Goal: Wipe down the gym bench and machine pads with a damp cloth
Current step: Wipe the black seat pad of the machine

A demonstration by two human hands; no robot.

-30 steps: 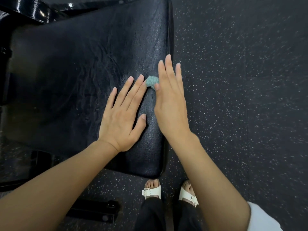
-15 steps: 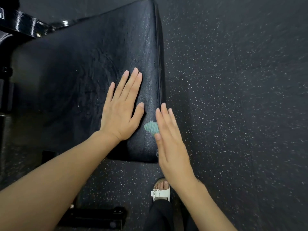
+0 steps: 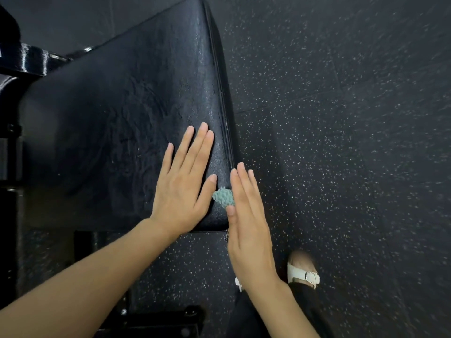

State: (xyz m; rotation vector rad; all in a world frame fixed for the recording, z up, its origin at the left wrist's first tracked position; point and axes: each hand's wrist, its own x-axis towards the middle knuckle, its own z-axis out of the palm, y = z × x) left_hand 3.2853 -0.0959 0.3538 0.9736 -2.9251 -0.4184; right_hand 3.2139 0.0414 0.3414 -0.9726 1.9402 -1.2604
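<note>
Here the left hand (image 3: 180,189) lies flat on the bench pad (image 3: 122,113), the straight-fingered right hand (image 3: 249,223) pressing a teal cloth (image 3: 222,196) against its edge.

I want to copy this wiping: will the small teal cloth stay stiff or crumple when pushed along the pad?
Probably floppy: the cloth is bunched into a nubby wad against the right hand. Likely light, as straight fingers press it. The bench pad looks glossy, so it may slide.
</note>
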